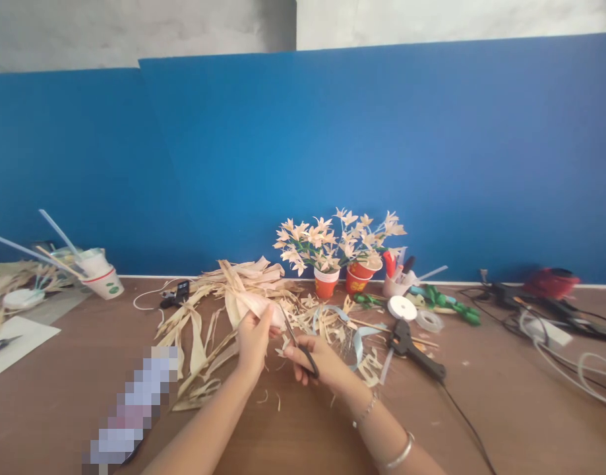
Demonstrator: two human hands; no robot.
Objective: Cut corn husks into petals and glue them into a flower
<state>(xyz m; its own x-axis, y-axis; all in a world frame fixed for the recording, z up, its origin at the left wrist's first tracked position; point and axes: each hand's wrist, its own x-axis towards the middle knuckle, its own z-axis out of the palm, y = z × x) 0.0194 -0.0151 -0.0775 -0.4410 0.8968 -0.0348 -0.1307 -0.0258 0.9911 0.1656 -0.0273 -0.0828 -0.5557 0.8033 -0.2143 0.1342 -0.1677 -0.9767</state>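
Observation:
My left hand (256, 336) pinches a pale, folded piece of husk (258, 303) near the middle of the table. Around the black handle of a pair of scissors (308, 359), the fingers of my right hand (315, 359) are closed. The scissor blades point up and left, beside the right edge of the held husk. Whether the blades touch it is hard to tell. Dry husk strips (198, 336) lie in a heap behind and left of my left hand. Small husk scraps (327, 323) are scattered behind my right hand.
Two red cups (325, 285) (358, 277) hold pale flowers (322, 239). A black glue gun (416, 353) with its cord lies to the right, near a white spool (402, 308). Cables (554, 343) spread at far right. A white cup (105, 282) with sticks leans at left.

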